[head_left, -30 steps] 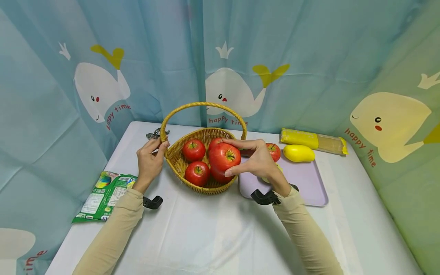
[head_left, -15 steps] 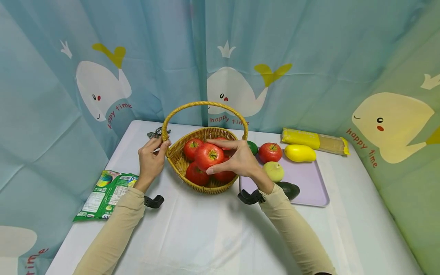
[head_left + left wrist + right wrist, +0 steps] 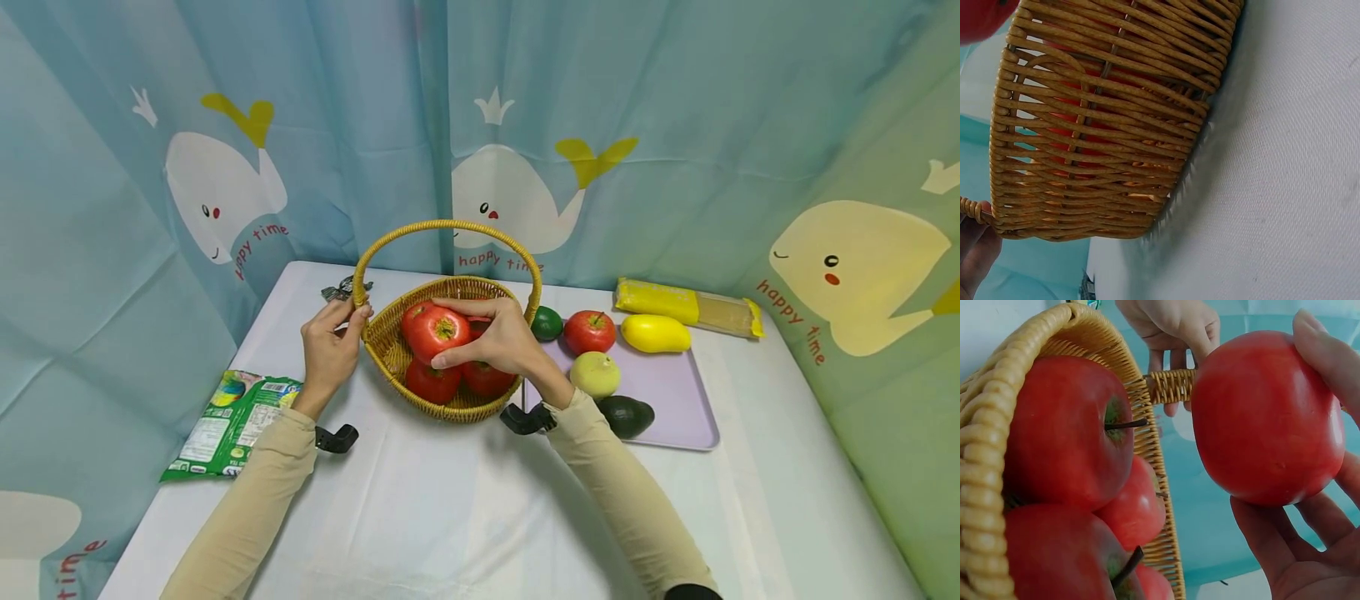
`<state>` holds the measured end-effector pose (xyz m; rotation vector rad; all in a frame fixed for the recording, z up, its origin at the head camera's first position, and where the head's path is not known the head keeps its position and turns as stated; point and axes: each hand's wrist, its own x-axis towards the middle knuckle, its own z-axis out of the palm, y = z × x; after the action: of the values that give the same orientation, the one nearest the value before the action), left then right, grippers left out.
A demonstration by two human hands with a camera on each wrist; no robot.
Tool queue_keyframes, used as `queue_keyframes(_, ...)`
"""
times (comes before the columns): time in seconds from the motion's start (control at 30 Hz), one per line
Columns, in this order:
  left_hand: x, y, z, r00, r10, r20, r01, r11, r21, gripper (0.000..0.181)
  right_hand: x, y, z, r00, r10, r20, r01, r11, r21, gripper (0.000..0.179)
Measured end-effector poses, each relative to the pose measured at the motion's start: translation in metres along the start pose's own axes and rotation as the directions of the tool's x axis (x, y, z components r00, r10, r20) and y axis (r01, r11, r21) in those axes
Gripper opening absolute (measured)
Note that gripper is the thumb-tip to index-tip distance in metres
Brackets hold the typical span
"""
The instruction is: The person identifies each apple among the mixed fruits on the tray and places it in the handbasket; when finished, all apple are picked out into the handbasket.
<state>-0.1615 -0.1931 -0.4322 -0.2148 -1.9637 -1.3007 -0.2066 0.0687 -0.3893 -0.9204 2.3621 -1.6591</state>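
Observation:
In the head view a wicker basket (image 3: 387, 354) with a tall arched handle (image 3: 447, 225) stands on the white table. My left hand (image 3: 330, 346) pinches the foot of that handle on its left side. A red apple (image 3: 437, 333) is held in my right hand (image 3: 502, 337) between thumb and fingers, above the basket's opening. Several more red apples (image 3: 1072, 431) lie inside, partly hidden by the held one in the head view. The right wrist view shows the held apple (image 3: 1266, 419) apart from those in the basket.
Right of the basket, a lilac tray (image 3: 675, 408) bears a red apple (image 3: 589, 332), a yellow mango (image 3: 656, 333), a pale green round fruit (image 3: 596, 374) and dark green avocados (image 3: 626, 417). Behind it lies a yellow noodle packet (image 3: 686, 307). A green snack bag (image 3: 232, 429) lies at left, a dark wrapped candy (image 3: 341, 288) behind.
My right hand has carried the apple leftward across the basket, uncovering more of the tray's fruit. The left hand stays at the handle and the basket keeps its place.

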Motion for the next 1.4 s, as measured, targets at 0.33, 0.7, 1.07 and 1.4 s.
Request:
queue_keyframes(0.33, 0.000, -0.001, 0.000, 1.000, 0.005, 0.003, -0.005, 1.000, -0.008, 0.017, 0.014, 0.005, 0.006, 0.999, 0.050, 0.014, -0.050, 0.999, 0.003, 0.073)
queue_keyframes(0.7, 0.001, -0.001, 0.000, 1.000, 0.020, -0.010, -0.020, 1.000, 0.012, 0.017, 0.032, 0.009, 0.013, 0.996, 0.081, 0.035, -0.081, 0.997, -0.011, 0.073)
queue_keyframes(1.07, -0.003, -0.035, 0.004, 0.999, 0.034, -0.018, -0.033, 0.998, 0.061, 0.018, 0.042, 0.017, 0.022, 0.990, 0.128, 0.055, -0.126, 0.991, -0.038, 0.071)
queue_keyframes(1.4, -0.001, -0.016, 0.004, 0.999, 0.035, -0.017, -0.034, 0.998, 0.044, 0.017, 0.048, 0.023, 0.032, 0.982, 0.153, 0.107, -0.152, 0.988, -0.019, 0.070)
